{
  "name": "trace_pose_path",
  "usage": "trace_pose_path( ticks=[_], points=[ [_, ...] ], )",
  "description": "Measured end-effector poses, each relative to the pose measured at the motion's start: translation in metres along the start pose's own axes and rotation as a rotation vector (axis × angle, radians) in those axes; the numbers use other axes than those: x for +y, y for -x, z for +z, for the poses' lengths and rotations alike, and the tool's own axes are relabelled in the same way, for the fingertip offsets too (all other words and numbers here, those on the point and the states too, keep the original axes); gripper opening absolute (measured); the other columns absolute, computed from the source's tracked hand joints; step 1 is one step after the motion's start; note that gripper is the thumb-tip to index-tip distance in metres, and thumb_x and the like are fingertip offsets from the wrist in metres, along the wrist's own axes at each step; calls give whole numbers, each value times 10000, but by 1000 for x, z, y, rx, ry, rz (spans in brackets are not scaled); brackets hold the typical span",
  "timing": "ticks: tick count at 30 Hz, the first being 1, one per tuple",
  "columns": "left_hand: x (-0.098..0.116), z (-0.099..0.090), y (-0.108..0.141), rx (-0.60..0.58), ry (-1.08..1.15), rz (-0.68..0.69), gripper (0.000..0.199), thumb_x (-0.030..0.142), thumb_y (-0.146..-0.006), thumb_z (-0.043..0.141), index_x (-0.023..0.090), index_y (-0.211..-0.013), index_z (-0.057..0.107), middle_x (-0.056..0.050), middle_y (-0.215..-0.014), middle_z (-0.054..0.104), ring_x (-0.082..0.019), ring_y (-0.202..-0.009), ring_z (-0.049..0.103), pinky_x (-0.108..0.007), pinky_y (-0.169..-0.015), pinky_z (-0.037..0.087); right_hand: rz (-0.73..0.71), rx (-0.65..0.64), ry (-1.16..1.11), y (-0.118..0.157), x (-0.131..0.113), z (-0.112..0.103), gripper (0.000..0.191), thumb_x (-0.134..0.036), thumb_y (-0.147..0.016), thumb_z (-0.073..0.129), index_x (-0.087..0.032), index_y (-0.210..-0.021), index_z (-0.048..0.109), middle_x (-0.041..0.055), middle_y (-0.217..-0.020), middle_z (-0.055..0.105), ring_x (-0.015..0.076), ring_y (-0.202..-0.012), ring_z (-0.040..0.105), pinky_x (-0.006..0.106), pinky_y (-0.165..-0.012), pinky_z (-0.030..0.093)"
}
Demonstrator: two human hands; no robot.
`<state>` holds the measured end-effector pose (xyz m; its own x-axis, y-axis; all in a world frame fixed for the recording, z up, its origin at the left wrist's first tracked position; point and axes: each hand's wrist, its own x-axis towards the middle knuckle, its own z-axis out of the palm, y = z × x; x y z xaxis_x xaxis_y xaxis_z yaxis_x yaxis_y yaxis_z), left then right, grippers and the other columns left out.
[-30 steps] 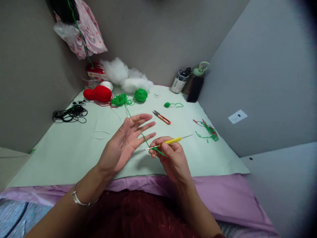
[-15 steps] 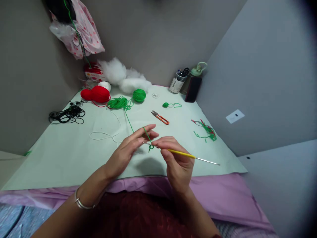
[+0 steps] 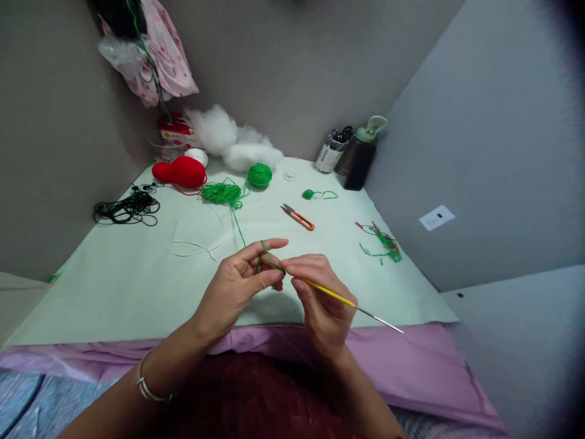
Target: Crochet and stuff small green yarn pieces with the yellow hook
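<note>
My right hand (image 3: 323, 299) grips a crochet hook (image 3: 336, 296) by its yellow handle, its bare metal end pointing down to the right. The hook's other tip is at my left fingers, partly hidden. Green yarn (image 3: 267, 251) loops over the raised index finger of my left hand (image 3: 237, 280), whose thumb and other fingers pinch a small green loop of it. From that hand a strand runs back to a loose heap of green yarn (image 3: 222, 194). Thread snips (image 3: 298, 217) with orange handles lie beyond my hands.
Behind are a green yarn ball (image 3: 260, 175), red yarn (image 3: 185, 172), white stuffing (image 3: 214, 131) and black cord (image 3: 128, 208). A pen cup (image 3: 328, 157), bottle (image 3: 365, 135) and phone (image 3: 360, 166) stand at the back right. Yarn scraps (image 3: 386, 245) lie right.
My left thumb and fingers have closed on the small green loop. The crochet hook has tilted, its free end now lower. The view has shifted slightly.
</note>
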<state>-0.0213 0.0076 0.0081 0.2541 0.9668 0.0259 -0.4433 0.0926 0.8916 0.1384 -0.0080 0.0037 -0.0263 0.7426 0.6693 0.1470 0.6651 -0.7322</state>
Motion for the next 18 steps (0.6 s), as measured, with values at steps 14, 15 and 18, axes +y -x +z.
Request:
trace_pose_path(
  ticks=[14, 15, 18],
  points=[
    [-2, -4, 6, 11, 7, -28, 637, 180, -856, 820, 316, -1448, 628, 36, -816, 666, -60, -624, 567, -157, -585, 494, -306, -67, 240, 7, 5, -2, 433, -73, -962, 657, -320, -1312, 723, 54, -1174, 786, 217, -1015, 710, 401, -817, 621],
    [-1, -3, 6, 17, 4, -30, 640, 180, -846, 829, 312, -1441, 634, 38, -812, 658, -58, -620, 556, -152, -576, 490, -258, -57, 182, 7, 5, -2, 421, -68, -962, 656, -323, -1287, 735, 51, -1160, 785, 213, -1004, 713, 398, -818, 617],
    [0, -1, 6, 39, 7, -28, 640, 180, -813, 856, 307, -1409, 659, 33, -857, 650, -56, -639, 541, -144, -561, 489, -83, -38, 22, 5, 4, -1, 380, -55, -963, 647, -324, -1201, 769, 43, -1119, 783, 201, -985, 718, 383, -818, 608]
  ],
)
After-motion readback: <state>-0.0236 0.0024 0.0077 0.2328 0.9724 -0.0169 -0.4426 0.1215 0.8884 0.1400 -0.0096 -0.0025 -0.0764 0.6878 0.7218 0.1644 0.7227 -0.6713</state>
